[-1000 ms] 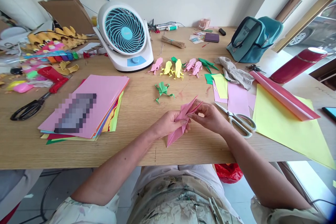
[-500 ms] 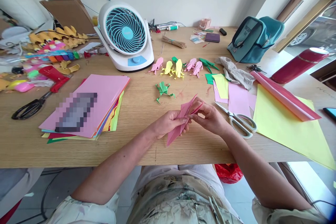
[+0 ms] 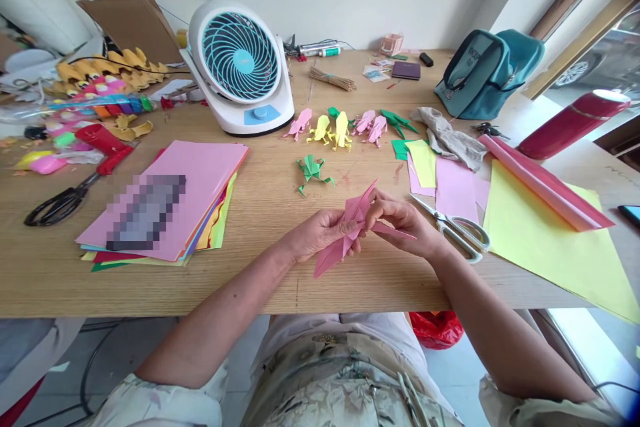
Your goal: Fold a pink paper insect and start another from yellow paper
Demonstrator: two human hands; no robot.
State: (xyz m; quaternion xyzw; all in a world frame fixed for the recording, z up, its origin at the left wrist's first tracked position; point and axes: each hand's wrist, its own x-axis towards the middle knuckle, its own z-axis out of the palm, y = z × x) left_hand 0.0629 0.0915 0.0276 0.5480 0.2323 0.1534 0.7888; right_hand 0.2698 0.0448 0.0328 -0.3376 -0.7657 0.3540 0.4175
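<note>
Both hands work a folded pink paper just above the near edge of the table. The left hand has its grip closed around the paper's middle, while the right hand pinches a pointed flap that sticks out to the right. Scissors lie just beside the right hand, a green paper frog beyond, and a stack of coloured sheets to the left.

Home craft desk, by the look of it: wooden table against a plain wall, desk fan at the back. Right of the fan, folded paper frogs; left, stacked coloured paper and black scissors; far right, teal bag.
</note>
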